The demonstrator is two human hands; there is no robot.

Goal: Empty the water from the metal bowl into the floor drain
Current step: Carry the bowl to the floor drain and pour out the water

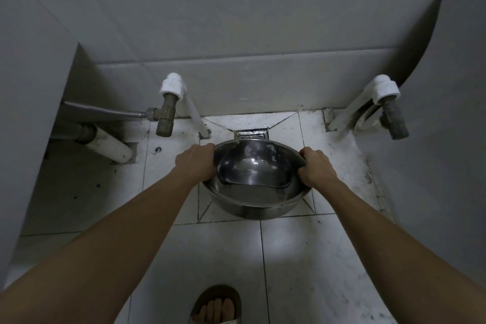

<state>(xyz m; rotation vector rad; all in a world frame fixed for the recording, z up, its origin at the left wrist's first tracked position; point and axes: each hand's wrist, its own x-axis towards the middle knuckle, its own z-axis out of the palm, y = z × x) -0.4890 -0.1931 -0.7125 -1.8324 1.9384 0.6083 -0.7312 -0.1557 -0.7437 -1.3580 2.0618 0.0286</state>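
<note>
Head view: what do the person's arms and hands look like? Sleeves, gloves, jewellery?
Both forearms are bare as far as the frame shows: no sleeves visible. The left hand and right hand wear no gloves; no rings, watch or bands are visible. No markings seen.

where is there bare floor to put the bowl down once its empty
Bare tile lies between the metal bowl and the sandalled foot. The strip along the wall is crowded: left valve, floor drain, right valve. Left hand and right hand grip the rim.
</note>
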